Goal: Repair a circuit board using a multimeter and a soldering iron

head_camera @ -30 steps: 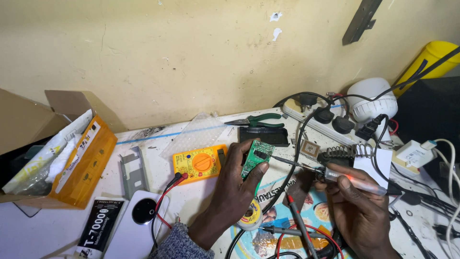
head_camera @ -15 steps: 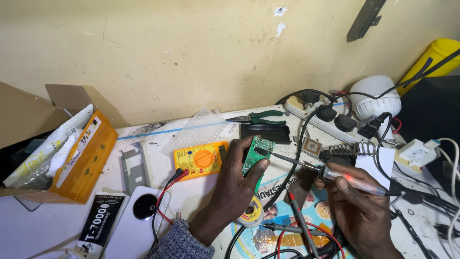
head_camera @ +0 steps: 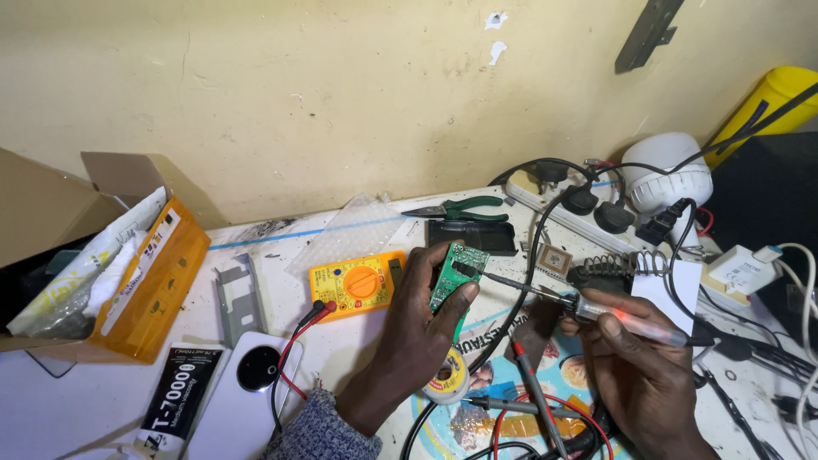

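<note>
Cluttered white bench (head_camera: 358, 341) against a yellowed wall: the left hand (head_camera: 422, 319) is clamped on a small green circuit board (head_camera: 456, 273), held upright above a yellow multimeter (head_camera: 358, 284). The right hand (head_camera: 635, 366) grips a soldering iron (head_camera: 588, 308), its tip touching the board.
</note>
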